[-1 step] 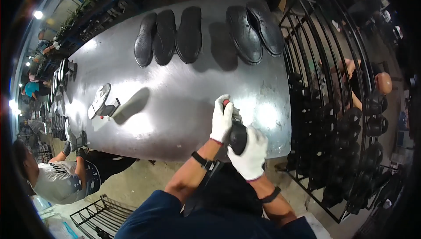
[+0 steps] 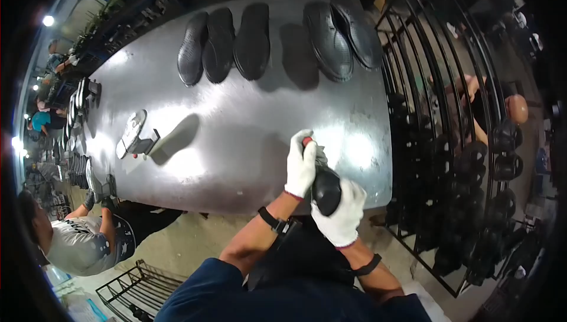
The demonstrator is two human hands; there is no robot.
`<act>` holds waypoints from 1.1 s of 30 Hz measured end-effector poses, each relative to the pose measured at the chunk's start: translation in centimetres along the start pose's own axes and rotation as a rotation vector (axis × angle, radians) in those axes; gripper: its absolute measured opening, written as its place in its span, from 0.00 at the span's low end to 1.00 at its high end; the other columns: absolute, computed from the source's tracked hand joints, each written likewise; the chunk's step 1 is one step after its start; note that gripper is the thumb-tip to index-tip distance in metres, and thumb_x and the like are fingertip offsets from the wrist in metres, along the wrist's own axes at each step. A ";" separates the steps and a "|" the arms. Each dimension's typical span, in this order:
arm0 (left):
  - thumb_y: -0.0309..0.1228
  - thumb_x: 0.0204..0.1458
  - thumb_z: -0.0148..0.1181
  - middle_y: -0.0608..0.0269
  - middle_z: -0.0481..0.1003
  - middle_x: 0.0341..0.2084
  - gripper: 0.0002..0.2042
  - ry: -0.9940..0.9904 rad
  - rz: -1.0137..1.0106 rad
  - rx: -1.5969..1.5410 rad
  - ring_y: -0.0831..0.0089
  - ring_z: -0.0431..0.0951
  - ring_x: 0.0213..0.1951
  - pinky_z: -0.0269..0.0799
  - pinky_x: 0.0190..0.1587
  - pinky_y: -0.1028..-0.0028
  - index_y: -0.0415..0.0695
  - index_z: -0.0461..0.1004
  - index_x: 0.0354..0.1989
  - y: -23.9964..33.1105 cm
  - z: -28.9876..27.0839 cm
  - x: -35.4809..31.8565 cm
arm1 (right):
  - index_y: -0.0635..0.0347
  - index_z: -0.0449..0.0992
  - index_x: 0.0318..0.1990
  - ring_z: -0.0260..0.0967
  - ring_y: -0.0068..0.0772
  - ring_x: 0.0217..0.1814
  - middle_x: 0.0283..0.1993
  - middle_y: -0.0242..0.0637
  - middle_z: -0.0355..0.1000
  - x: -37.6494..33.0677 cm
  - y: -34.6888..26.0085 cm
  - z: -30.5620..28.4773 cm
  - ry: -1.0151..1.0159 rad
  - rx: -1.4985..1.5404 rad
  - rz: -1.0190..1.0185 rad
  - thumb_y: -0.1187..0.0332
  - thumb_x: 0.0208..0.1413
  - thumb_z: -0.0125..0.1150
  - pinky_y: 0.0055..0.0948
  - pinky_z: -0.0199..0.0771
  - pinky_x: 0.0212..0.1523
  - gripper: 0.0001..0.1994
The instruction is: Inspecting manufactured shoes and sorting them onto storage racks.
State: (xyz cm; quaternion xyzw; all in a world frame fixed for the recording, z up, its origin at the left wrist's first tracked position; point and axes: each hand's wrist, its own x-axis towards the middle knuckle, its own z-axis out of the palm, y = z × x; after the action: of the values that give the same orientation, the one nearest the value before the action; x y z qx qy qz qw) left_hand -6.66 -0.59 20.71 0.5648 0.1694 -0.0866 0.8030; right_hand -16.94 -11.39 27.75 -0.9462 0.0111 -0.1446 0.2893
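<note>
Both my hands wear white gloves and meet at the near edge of the grey metal table [image 2: 236, 127]. My right hand [image 2: 344, 218] cups a black shoe [image 2: 326, 191] from below. My left hand [image 2: 301, 165] is closed over the shoe's upper end. A small red tip [image 2: 307, 141] shows above its fingers; what it belongs to is hidden. The shoe is held just over the table's edge, in front of my dark apron.
Several black shoes lie sole-up at the table's far end [image 2: 253, 33]. A white sole sits on a metal stand [image 2: 133, 134] at the left. A black wire rack [image 2: 472, 162] of dark shoes stands on the right. A co-worker [image 2: 71, 242] sits at lower left, beside a wire basket [image 2: 136, 291].
</note>
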 end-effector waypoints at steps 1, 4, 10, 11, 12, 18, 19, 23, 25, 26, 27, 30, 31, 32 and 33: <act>0.25 0.66 0.53 0.54 0.80 0.38 0.18 -0.017 0.171 0.178 0.71 0.82 0.34 0.80 0.41 0.70 0.40 0.64 0.63 -0.1 0.5 -2.6 | 0.60 0.65 0.64 0.67 0.60 0.55 0.52 0.51 0.69 -2.3 0.8 -1.6 0.016 0.022 -0.024 0.64 0.37 0.80 0.55 0.70 0.57 0.43; 0.17 0.62 0.40 0.48 0.79 0.42 0.22 -0.270 0.524 0.295 0.73 0.80 0.29 0.79 0.36 0.73 0.42 0.60 0.65 -1.3 -0.9 -8.2 | 0.57 0.66 0.56 0.67 0.58 0.52 0.53 0.48 0.64 -8.4 3.6 -5.4 -0.042 0.178 -0.163 0.64 0.34 0.84 0.54 0.73 0.52 0.39; 0.36 0.75 0.41 0.62 0.76 0.26 0.23 0.062 0.076 0.073 0.80 0.74 0.21 0.74 0.26 0.77 0.41 0.56 0.73 1.2 0.2 0.4 | 0.53 0.62 0.52 0.68 0.51 0.48 0.51 0.45 0.62 -6.2 8.5 -13.0 -0.154 0.150 -0.327 0.63 0.33 0.83 0.52 0.75 0.47 0.39; 0.36 0.74 0.42 0.61 0.77 0.28 0.26 0.039 0.012 -0.066 0.79 0.73 0.20 0.74 0.25 0.76 0.45 0.50 0.78 -1.1 -0.8 3.1 | 0.54 0.61 0.53 0.69 0.51 0.50 0.52 0.44 0.62 -4.4 8.8 -12.2 0.065 0.164 -0.316 0.65 0.34 0.83 0.52 0.75 0.50 0.39; 0.37 0.74 0.44 0.58 0.78 0.33 0.29 0.016 -0.018 -0.044 0.79 0.74 0.23 0.75 0.27 0.75 0.47 0.47 0.80 -1.9 0.1 4.2 | 0.55 0.60 0.54 0.69 0.51 0.53 0.53 0.44 0.62 -2.4 9.2 -11.4 0.281 0.148 -0.293 0.68 0.35 0.82 0.52 0.76 0.52 0.39; 0.41 0.71 0.48 0.52 0.81 0.32 0.19 0.139 -0.286 -0.318 0.70 0.79 0.34 0.77 0.33 0.71 0.41 0.76 0.58 -8.5 -1.1 8.7 | 0.64 0.55 0.73 0.56 0.41 0.74 0.73 0.45 0.56 -2.1 11.7 -0.7 0.180 0.468 0.469 0.76 0.59 0.63 0.43 0.56 0.75 0.35; 0.40 0.70 0.48 0.55 0.80 0.26 0.18 0.204 -0.259 -0.176 0.67 0.81 0.35 0.77 0.36 0.69 0.39 0.79 0.50 -8.7 -2.3 8.6 | 0.65 0.57 0.72 0.57 0.42 0.75 0.73 0.45 0.57 -3.9 11.0 0.0 0.078 0.387 0.393 0.74 0.65 0.56 0.43 0.56 0.75 0.29; 0.35 0.66 0.57 0.54 0.79 0.53 0.20 -0.004 0.372 0.579 0.67 0.79 0.53 0.75 0.56 0.69 0.39 0.72 0.63 -10.1 -8.1 2.5 | 0.70 0.69 0.66 0.71 0.57 0.68 0.64 0.59 0.72 -6.9 5.2 -0.3 -0.181 0.412 0.431 0.66 0.68 0.54 0.44 0.67 0.69 0.23; 0.33 0.66 0.59 0.57 0.76 0.58 0.25 -0.015 0.215 0.480 0.68 0.76 0.58 0.72 0.62 0.68 0.40 0.65 0.70 -10.5 -9.2 -2.1 | 0.71 0.69 0.67 0.73 0.58 0.65 0.62 0.61 0.73 -6.9 5.5 0.8 -0.186 0.383 0.380 0.66 0.68 0.54 0.43 0.71 0.66 0.24; 0.33 0.65 0.59 0.59 0.75 0.59 0.27 -0.071 -0.239 0.039 0.67 0.75 0.61 0.71 0.63 0.67 0.40 0.63 0.71 -9.9 -6.8 -3.7 | 0.71 0.69 0.67 0.74 0.59 0.64 0.62 0.62 0.74 -6.3 6.6 1.2 -0.166 0.347 0.295 0.65 0.68 0.55 0.43 0.72 0.65 0.25; 0.33 0.65 0.59 0.60 0.75 0.58 0.25 -0.057 -0.271 -0.144 0.66 0.75 0.59 0.71 0.63 0.66 0.41 0.64 0.70 -7.9 -3.6 -4.9 | 0.70 0.70 0.66 0.75 0.59 0.64 0.61 0.61 0.74 -4.7 7.0 1.6 -0.179 0.338 0.224 0.66 0.68 0.55 0.43 0.73 0.65 0.24; 0.44 0.67 0.56 0.58 0.75 0.55 0.23 0.047 -0.294 -0.661 0.60 0.75 0.58 0.71 0.63 0.58 0.44 0.68 0.64 -5.8 -5.1 -1.5 | 0.69 0.73 0.64 0.76 0.56 0.63 0.61 0.59 0.75 3.8 3.7 4.7 -0.335 0.446 0.007 0.65 0.68 0.57 0.42 0.74 0.64 0.22; 0.47 0.66 0.56 0.57 0.75 0.56 0.24 0.132 -0.201 -0.696 0.59 0.75 0.58 0.71 0.63 0.57 0.44 0.68 0.64 -4.1 -4.7 -0.1 | 0.69 0.71 0.65 0.76 0.55 0.63 0.61 0.58 0.75 6.7 3.3 5.8 -0.434 0.405 -0.022 0.63 0.67 0.59 0.42 0.75 0.63 0.24; 0.50 0.66 0.56 0.56 0.75 0.56 0.26 0.222 -0.102 -0.728 0.57 0.75 0.58 0.71 0.63 0.55 0.45 0.68 0.64 -1.7 -5.0 1.2 | 0.69 0.69 0.67 0.76 0.55 0.63 0.62 0.57 0.75 9.6 2.3 7.2 -0.535 0.369 -0.054 0.61 0.66 0.62 0.42 0.76 0.63 0.27; 0.52 0.65 0.56 0.55 0.74 0.57 0.27 0.261 -0.047 -0.767 0.56 0.74 0.59 0.70 0.64 0.53 0.46 0.68 0.65 -0.3 -7.7 2.4 | 0.69 0.66 0.69 0.76 0.54 0.63 0.63 0.57 0.75 11.6 0.2 9.3 -0.521 0.388 -0.043 0.58 0.65 0.64 0.41 0.76 0.62 0.31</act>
State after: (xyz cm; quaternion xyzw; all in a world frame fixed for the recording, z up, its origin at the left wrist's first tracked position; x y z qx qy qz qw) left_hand -5.91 6.63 17.23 0.2263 0.3028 0.0372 0.9250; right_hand -3.20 -7.69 23.44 -0.8785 -0.1112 0.0969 0.4544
